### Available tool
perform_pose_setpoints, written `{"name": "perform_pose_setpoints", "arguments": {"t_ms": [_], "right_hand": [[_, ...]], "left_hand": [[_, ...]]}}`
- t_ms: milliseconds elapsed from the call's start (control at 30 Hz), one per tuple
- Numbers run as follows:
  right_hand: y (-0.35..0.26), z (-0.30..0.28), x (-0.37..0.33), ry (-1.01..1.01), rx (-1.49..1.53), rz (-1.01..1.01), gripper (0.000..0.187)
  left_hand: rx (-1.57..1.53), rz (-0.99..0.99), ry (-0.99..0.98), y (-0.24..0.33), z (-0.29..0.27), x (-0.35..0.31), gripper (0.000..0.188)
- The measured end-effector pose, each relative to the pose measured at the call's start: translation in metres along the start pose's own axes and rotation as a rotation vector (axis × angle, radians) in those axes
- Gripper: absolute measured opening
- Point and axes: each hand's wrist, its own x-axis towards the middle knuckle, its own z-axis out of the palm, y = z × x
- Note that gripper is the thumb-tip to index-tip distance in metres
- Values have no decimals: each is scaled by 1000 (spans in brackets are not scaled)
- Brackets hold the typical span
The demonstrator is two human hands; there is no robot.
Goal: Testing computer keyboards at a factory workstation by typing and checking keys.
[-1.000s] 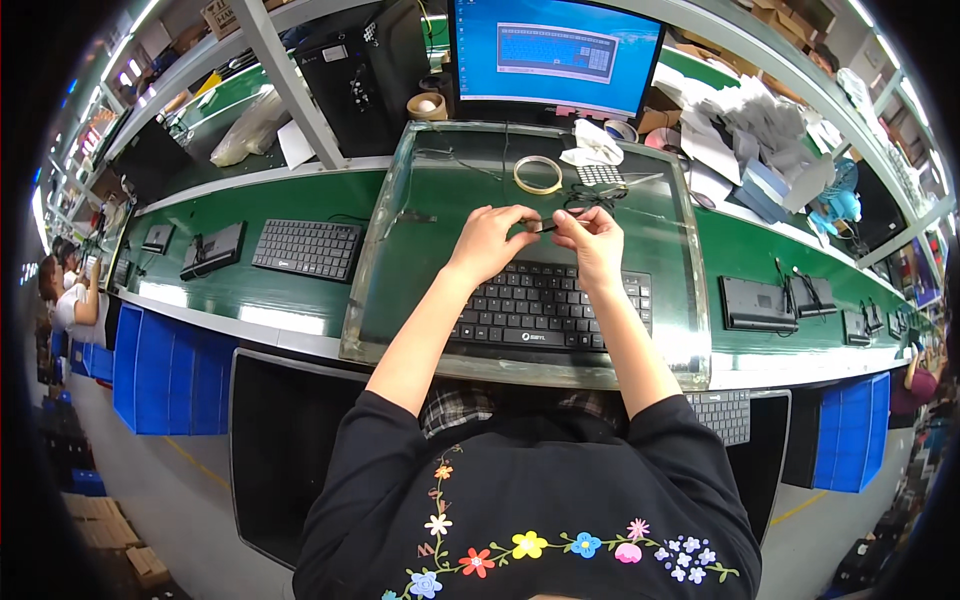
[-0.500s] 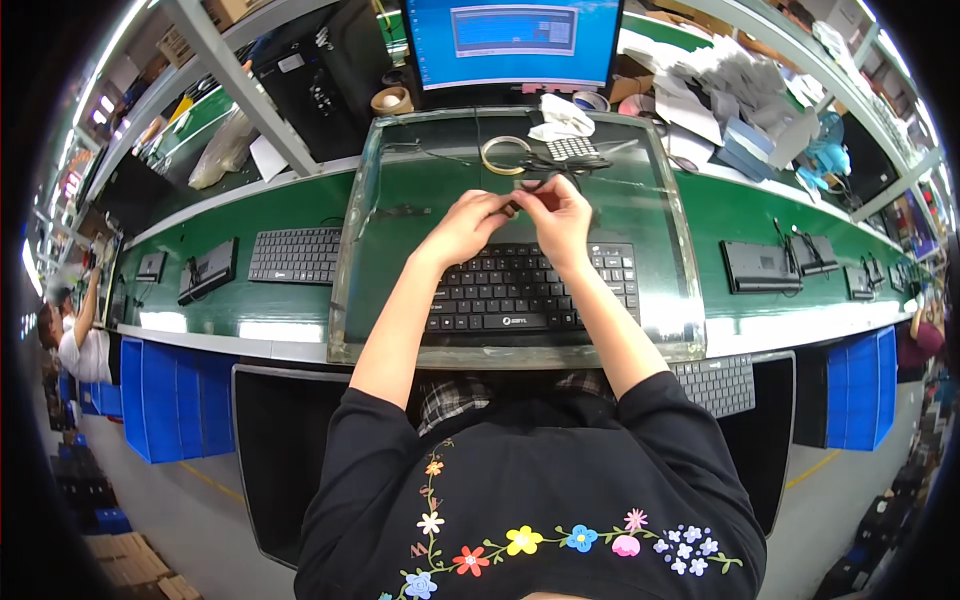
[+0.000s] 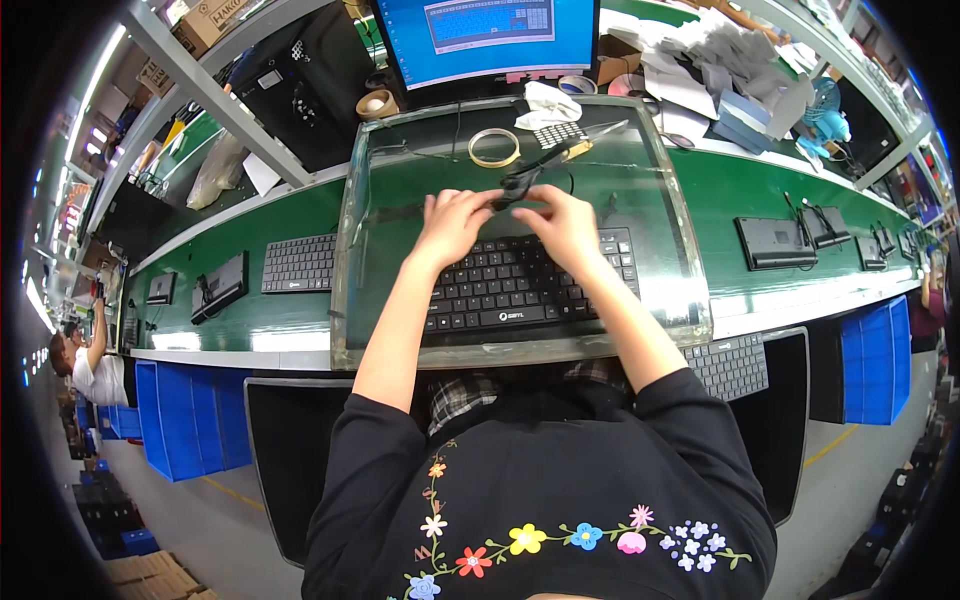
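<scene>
A black keyboard (image 3: 505, 282) lies on the glass-topped work panel (image 3: 380, 300) in front of me. Just beyond its far edge, both hands meet at a bundled black cable (image 3: 522, 182). The thumb and forefinger of my left hand (image 3: 452, 225) close on the cable's near end, its other fingers loosely bent. From the other side, my right hand (image 3: 565, 230) pinches the same bundle between thumb and fingers. The fingertips partly hide the cable's end.
Behind the cable lie a tape roll (image 3: 493, 148), a white cloth (image 3: 548, 105) and a small patterned sheet (image 3: 560, 135). A monitor (image 3: 490, 40) stands at the back. Other keyboards (image 3: 300, 264) and black devices (image 3: 775, 243) rest along the green bench. Blue bins (image 3: 190, 415) stand below.
The cable bundle has been lifted off the pile and drawn nearer, now upright between my hands. My right hand has come slightly nearer me, and the view has tilted a little.
</scene>
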Motion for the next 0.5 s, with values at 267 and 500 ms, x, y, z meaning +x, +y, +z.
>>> {"name": "perform_pose_setpoints", "arguments": {"t_ms": [267,500], "right_hand": [[43,-64,-67,-59,-800,-32,41],[44,-70,-85,179,-783,-62,34]], "left_hand": [[50,-178,185,-21,-13,-66,50],[-162,-602,186,23,-9,-131,58]]}}
